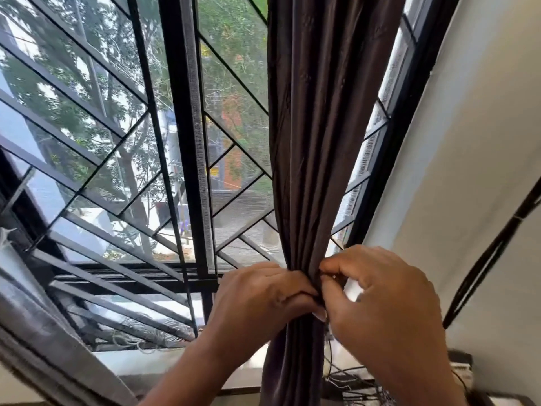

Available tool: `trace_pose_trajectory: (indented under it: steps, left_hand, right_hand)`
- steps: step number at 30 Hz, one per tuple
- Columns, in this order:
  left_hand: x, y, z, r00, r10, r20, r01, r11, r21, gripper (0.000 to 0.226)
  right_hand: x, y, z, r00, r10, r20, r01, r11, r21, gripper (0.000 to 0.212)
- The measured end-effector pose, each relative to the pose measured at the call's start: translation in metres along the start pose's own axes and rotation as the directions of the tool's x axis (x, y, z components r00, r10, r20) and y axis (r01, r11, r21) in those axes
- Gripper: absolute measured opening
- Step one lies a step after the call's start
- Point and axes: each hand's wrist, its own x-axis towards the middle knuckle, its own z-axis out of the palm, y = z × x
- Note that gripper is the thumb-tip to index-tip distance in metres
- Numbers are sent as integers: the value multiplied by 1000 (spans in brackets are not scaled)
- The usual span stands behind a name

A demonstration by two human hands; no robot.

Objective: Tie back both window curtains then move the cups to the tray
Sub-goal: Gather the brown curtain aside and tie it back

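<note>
A dark brown curtain (319, 127) hangs gathered into a narrow bunch in front of the right part of the window. My left hand (260, 297) wraps the bunch from the left at its narrowest point. My right hand (383, 297) meets it from the right, thumb and fingers pinched at the front of the gathered fabric on what looks like a thin dark tie band, mostly hidden by my fingers. A second greyish curtain (44, 341) shows at the lower left edge. No cups or tray are in view.
The window (187, 142) has a black frame, a diagonal metal grille and mesh. A white wall (468, 171) is on the right with a dark cable (491, 259) running down it. Tangled wires and a small device (351, 382) lie on the sill below.
</note>
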Motion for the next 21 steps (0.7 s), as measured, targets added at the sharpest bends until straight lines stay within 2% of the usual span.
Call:
trace_pose_trajectory:
  steps: [3, 6, 8, 10, 11, 12, 13, 14, 16, 18, 20, 21]
  left_hand:
    - [1, 13, 10, 994, -80, -69, 82, 996, 20, 24]
    - [-7, 19, 18, 983, -150, -108, 141, 986, -88, 23]
    - [-14, 19, 19, 983, -142, -113, 124, 981, -152, 20]
    - [-21, 21, 21, 987, -60, -150, 34, 985, -168, 16]
    - [-24, 22, 20, 985, 34, -168, -59, 987, -146, 13]
    - [-27, 24, 20, 974, 144, -176, -166, 979, -119, 10]
    - [-29, 26, 20, 957, 231, -177, -250, 964, -93, 8]
    - [-30, 28, 19, 944, 277, -178, -292, 954, -68, 11]
    - [-29, 30, 18, 933, 306, -189, -320, 947, -44, 21]
    - [-27, 31, 17, 931, 320, -177, -339, 936, -92, 27]
    - [-25, 32, 17, 949, 270, -161, -297, 937, -185, 24]
    - [-25, 32, 16, 967, 202, -156, -234, 947, -222, 22]
  right_hand:
    - [-20, 1, 10, 986, -60, -153, 49, 996, -72, 9]
    - [-39, 8, 25, 949, -41, -312, 40, 999, -8, 11]
    - [-53, 11, 34, 931, 27, -363, 36, 985, 166, 12]
    - [-63, 7, 39, 904, 249, -347, -70, 888, 455, 20]
    - [-67, 5, 41, 861, 435, -264, -176, 742, 647, 28]
    - [-69, 5, 43, 797, 595, -108, -275, 515, 812, 32]
    - [-71, 8, 43, 737, 672, 69, -345, 287, 893, 27]
    - [-70, 9, 40, 696, 679, 233, -404, 102, 909, 22]
    - [-65, 16, 30, 634, 585, 506, -502, -186, 844, 35]
    - [-60, 17, 21, 609, 460, 647, -511, -396, 763, 15]
    - [-58, 15, 17, 616, 395, 681, -477, -501, 722, 13]
    - [-60, 15, 19, 616, 408, 674, -459, -509, 728, 16]
